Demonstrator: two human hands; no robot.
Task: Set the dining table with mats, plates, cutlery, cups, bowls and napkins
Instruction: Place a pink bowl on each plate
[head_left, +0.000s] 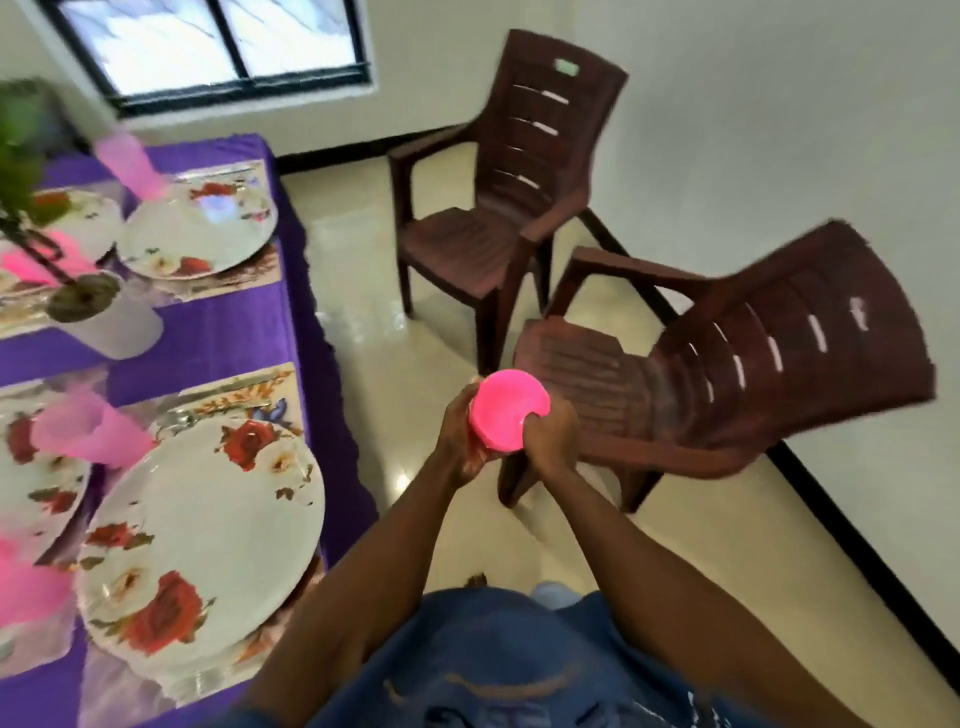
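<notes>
Both my hands hold a bright pink plastic bowl (511, 409) over the floor, right of the table. My left hand (464, 441) grips its left side and my right hand (553, 440) curls over its near right rim. On the table's purple cloth (218, 322) lie floral mats with white rose-patterned plates: a near one (202, 530) and a far one (200, 228). Pink cups stand beside them, one near (88, 431) and one far (130, 163). Cutlery (176, 418) lies above the near plate.
Two brown plastic chairs stand on the tiled floor, one by the far wall (498, 208), one tilted close to my hands (727, 364). A white pot with a green plant (104, 317) sits mid-table. More plates and pink items crowd the left edge.
</notes>
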